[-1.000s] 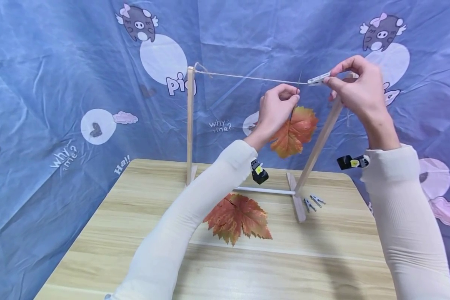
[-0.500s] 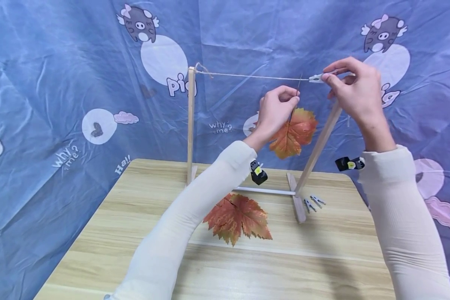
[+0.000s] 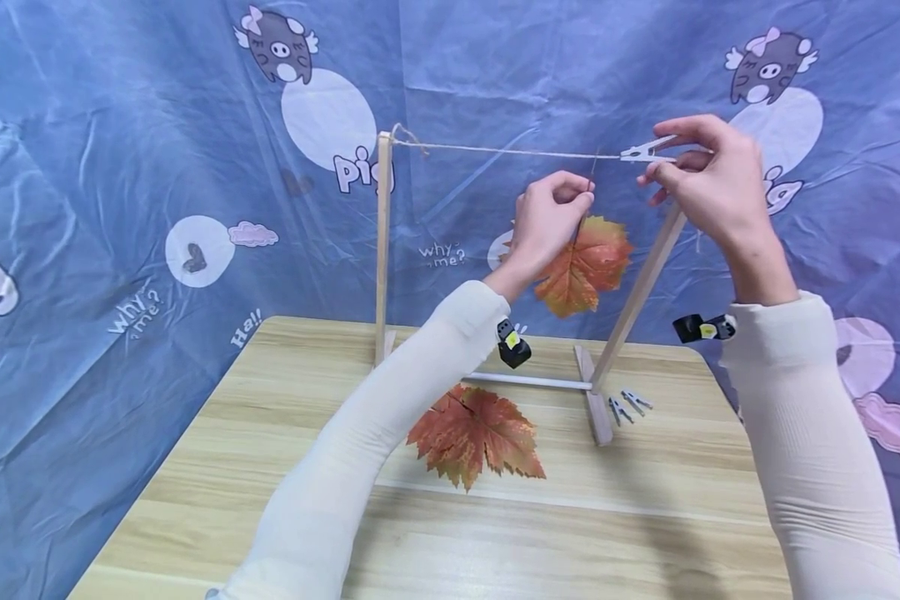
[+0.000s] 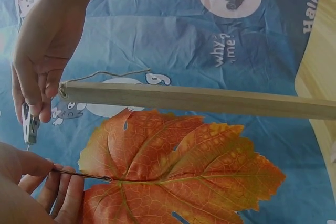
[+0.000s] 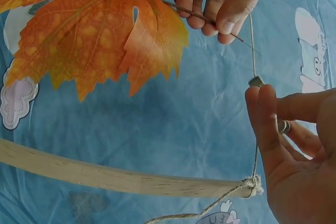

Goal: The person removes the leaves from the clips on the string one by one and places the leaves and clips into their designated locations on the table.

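Observation:
My left hand point(image 3: 547, 215) pinches the dark thin stem of an orange-yellow artificial maple leaf point(image 3: 585, 262) between thumb and fingers. The leaf hangs below the hand, and the stem's tip overlaps the string point(image 3: 495, 151) in the head view. To the right, my right hand point(image 3: 720, 175) holds a light grey clothespin point(image 3: 645, 153) at its handles, index finger above and thumb below. The pin's nose is at the string, just right of the stem tip; its handles stand spread apart. In the left wrist view the clothespin point(image 4: 30, 127) sits close above the left hand's thumb.
The string runs between two wooden posts, the left post point(image 3: 382, 250) and the leaning right post point(image 3: 637, 292), joined low by a white rod point(image 3: 528, 381). A reddish maple leaf point(image 3: 483, 437) lies on the wooden table point(image 3: 270, 433), partly behind the left sleeve. Two clothespins point(image 3: 628, 406) lie by the right foot.
The clothespin has turned level with the string, and its handles now show spread between the right hand's fingers. The left hand with the leaf has shifted slightly left.

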Action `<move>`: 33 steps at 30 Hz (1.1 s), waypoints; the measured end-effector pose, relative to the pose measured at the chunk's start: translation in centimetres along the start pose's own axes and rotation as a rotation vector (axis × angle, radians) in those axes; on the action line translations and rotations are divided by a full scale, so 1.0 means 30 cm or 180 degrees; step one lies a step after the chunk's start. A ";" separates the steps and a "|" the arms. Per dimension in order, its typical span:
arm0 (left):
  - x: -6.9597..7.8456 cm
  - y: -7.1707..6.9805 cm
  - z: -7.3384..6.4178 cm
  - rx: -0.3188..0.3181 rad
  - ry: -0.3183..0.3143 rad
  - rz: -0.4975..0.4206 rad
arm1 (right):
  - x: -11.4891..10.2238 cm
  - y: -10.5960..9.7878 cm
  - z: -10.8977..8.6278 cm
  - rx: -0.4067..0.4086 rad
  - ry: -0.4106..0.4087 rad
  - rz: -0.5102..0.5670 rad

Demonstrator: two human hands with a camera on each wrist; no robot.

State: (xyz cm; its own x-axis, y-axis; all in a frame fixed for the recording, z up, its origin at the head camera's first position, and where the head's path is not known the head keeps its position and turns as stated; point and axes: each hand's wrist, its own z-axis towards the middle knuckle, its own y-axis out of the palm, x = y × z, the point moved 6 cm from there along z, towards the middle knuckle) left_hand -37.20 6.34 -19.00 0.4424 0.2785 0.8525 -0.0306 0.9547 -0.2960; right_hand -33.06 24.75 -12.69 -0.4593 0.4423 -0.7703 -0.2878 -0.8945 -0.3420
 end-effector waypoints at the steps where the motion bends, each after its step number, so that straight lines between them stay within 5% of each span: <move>1: 0.000 -0.004 0.000 0.0008 0.0006 0.0005 | -0.002 -0.001 -0.002 0.0000 -0.0010 -0.0014; 10: 0.005 -0.025 -0.016 -0.0048 -0.0025 -0.0091 | -0.024 -0.014 -0.026 0.0170 -0.0111 -0.0363; 17: 0.003 -0.042 -0.029 -0.0077 -0.0053 -0.0249 | -0.059 -0.016 -0.048 0.0564 -0.0227 -0.0809; 25: -0.001 -0.064 -0.045 -0.0130 -0.0049 -0.0541 | -0.088 -0.018 -0.069 0.0817 -0.0375 -0.0728; 33: -0.026 -0.098 -0.073 -0.0159 -0.0047 -0.0854 | -0.078 -0.027 -0.112 0.0657 -0.0159 -0.0488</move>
State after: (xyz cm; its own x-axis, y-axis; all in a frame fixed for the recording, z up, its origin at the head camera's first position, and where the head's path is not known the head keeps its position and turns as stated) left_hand -35.49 3.10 -19.75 0.4155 0.0180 0.9094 0.1304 0.9883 -0.0791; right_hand -28.94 24.23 -12.43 -0.4366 0.5788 -0.6888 -0.5201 -0.7870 -0.3317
